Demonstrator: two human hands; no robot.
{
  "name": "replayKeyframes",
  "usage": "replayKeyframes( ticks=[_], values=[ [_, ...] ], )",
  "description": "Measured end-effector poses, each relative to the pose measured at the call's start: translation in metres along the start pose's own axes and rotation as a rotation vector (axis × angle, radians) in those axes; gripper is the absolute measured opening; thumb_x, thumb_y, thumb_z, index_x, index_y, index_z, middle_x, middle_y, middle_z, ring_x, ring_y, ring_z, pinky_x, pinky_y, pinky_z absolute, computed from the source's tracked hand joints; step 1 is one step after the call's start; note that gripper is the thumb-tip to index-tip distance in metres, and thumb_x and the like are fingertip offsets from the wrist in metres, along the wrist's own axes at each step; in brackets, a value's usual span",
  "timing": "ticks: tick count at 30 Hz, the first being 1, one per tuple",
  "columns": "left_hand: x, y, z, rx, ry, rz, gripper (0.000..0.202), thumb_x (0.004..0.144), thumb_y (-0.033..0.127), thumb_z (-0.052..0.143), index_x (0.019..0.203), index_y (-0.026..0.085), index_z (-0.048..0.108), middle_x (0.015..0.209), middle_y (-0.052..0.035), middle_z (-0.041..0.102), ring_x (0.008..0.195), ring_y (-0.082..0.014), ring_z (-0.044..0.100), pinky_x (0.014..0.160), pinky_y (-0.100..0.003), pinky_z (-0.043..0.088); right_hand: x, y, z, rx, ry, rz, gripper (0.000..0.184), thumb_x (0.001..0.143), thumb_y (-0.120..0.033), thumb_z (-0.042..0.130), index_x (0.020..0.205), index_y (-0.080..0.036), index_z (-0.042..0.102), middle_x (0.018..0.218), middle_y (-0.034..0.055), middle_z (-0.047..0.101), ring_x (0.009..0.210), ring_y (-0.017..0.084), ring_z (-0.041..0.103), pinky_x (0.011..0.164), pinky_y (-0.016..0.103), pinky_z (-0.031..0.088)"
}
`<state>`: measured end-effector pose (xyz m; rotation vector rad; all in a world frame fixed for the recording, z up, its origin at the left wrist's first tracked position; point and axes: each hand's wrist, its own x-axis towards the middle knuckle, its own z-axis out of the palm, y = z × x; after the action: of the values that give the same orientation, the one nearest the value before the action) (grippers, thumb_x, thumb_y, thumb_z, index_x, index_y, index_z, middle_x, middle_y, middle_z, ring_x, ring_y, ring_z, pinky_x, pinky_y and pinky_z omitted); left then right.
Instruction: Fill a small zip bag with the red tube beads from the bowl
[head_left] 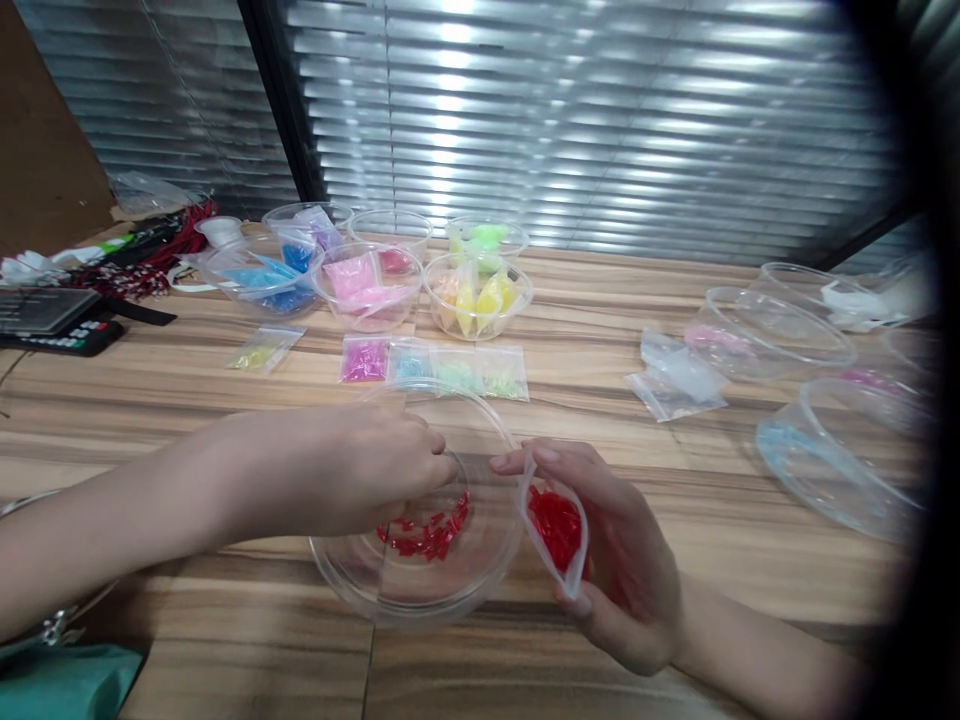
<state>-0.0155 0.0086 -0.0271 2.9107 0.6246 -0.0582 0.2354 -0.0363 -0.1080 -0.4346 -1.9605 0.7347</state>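
Observation:
My left hand point(367, 465) reaches into a clear plastic bowl point(491, 585), its fingers curled downward. What the fingertips hold, if anything, is hidden behind the hand. Small red tube-like pieces point(435, 540) lie scattered on the bottom of the bowl, just below the fingers. To the right of the bowl, my right hand point(630, 570) grips a small clear plastic bag point(574, 585) between thumb and fingers. The bag's mouth gapes toward me, and a heap of the same red pieces shows inside it.
Several small bags point(364, 360) of coloured pieces lie beyond the bowl. Behind them stand clear bowls point(480, 325) with filled bags. More bowls point(780, 340) and flat bags point(675, 380) are at the right. A calculator point(82, 338) and red cords point(161, 265) lie far left.

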Motion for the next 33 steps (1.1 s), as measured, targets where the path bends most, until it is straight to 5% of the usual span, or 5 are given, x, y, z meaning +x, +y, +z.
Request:
replayKeyframes(
  ticks=[5, 11, 33],
  values=[
    [0.011, 0.006, -0.021, -0.218, -0.083, 0.017, 0.017, 0.089, 0.005, 0.054, 0.076, 0.017, 0.055, 0.078, 0.0027, 0.060, 0.062, -0.0093, 0.050, 0.055, -0.021, 0.036, -0.003, 0.001, -0.001, -0.016, 0.010, -0.018, 0.074, 0.084, -0.028, 0.062, 0.151, -0.018, 0.033, 0.136, 0.0110, 0.054, 0.121, 0.028, 0.053, 0.109, 0.047, 0.038],
    [0.016, 0.000, -0.023, -0.334, -0.080, 0.006, 0.020, 0.091, 0.003, 0.050, 0.078, 0.018, 0.050, 0.085, 0.0025, 0.059, 0.070, -0.0094, 0.050, 0.061, -0.020, 0.036, -0.002, 0.001, -0.002, -0.051, 0.009, -0.019, 0.073, 0.084, -0.030, 0.062, 0.151, -0.018, 0.033, 0.132, 0.0121, 0.056, 0.118, 0.030, 0.054, 0.107, 0.051, 0.040],
    [0.014, 0.001, -0.029, -0.246, 0.051, -0.091, 0.022, 0.092, 0.005, 0.045, 0.082, 0.019, 0.058, 0.067, 0.0055, 0.059, 0.053, -0.0063, 0.047, 0.047, -0.018, 0.026, -0.003, 0.002, 0.000, -0.025, 0.044, 0.000, 0.074, 0.083, -0.031, 0.064, 0.150, -0.020, 0.036, 0.126, 0.0116, 0.057, 0.114, 0.030, 0.056, 0.106, 0.051, 0.041]
  ],
)
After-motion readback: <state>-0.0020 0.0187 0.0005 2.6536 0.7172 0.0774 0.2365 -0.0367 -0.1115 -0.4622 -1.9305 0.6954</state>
